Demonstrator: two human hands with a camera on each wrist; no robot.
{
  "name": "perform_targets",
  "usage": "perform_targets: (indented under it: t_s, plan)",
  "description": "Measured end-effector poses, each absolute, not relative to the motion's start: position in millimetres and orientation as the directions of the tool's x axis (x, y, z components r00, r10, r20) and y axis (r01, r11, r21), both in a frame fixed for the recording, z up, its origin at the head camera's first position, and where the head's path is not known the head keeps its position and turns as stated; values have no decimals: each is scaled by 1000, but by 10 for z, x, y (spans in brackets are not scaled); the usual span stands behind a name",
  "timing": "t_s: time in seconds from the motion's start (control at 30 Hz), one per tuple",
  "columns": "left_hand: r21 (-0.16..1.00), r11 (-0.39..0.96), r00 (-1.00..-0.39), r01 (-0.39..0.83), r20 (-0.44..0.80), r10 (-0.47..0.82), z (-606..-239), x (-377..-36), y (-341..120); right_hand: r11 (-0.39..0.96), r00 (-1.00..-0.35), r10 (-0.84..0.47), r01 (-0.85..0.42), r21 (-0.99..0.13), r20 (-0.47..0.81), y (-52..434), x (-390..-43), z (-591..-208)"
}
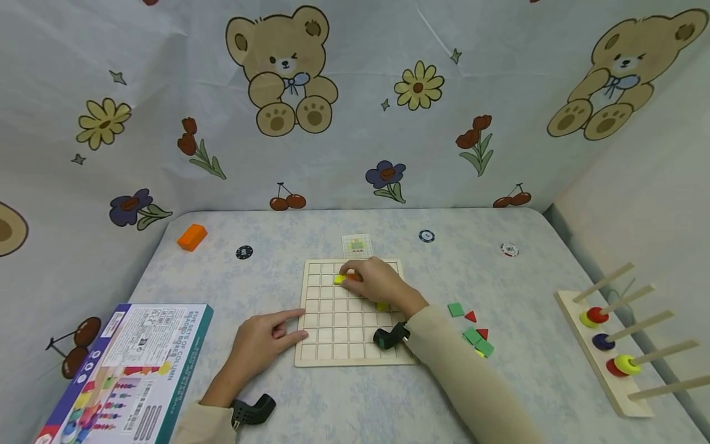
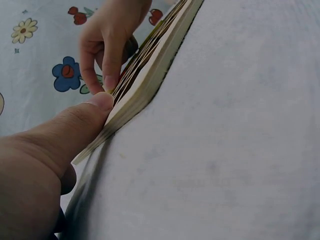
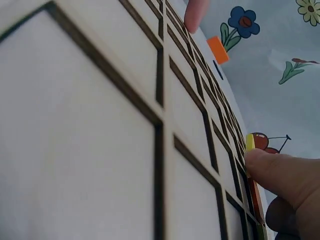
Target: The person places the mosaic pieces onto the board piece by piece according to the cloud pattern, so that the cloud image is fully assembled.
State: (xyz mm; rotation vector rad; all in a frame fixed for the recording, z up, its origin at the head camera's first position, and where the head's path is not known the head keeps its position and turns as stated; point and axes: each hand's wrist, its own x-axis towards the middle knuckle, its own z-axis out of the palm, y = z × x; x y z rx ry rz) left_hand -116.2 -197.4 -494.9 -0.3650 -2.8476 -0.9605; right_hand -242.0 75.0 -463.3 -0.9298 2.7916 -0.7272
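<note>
Right grip (image 1: 379, 279) pinching, left grip (image 1: 262, 339), thumb (image 1: 293, 338) extended

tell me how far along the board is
Done: an orange piece and a yellow piece by the wrist seem laid on the board. In hand: the right hand pinches a second yellow piece. Probably left: the green squares and red triangles lying loose beside the board.

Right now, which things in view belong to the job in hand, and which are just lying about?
Likely in the job:
- grid board
- yellow piece in the right hand
- pattern card
- green tiles
- red triangles

Seemingly just lying about:
- orange block
- three chips
- printed box
- beaded peg stand
</note>
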Motion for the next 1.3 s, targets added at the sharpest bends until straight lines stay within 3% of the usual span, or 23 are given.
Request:
perform_targets:
  t_s: [0.47, 0.8, 1.07, 1.3]
  plan:
    - [580, 773, -966, 259, 178, 190, -4924, -1181, -1961, 710, -837, -538, -515, -480, 101, 965, -2248, -4518]
    - [592, 774, -974, 226, 152, 168, -4947, -1146, -1962, 757, -887, -434, -455, -468, 160, 1803, -1849, -4218]
    - [590, 782, -980, 201, 132, 152, -4992, -1110, -1960, 818, -941, -328, -327, -474, 83, 2592, -1376, -4378]
    - [587, 779, -976, 219, 148, 162, -4958, -1137, -1958, 853, -982, -186, -178, -491, 32, 2889, -977, -4548]
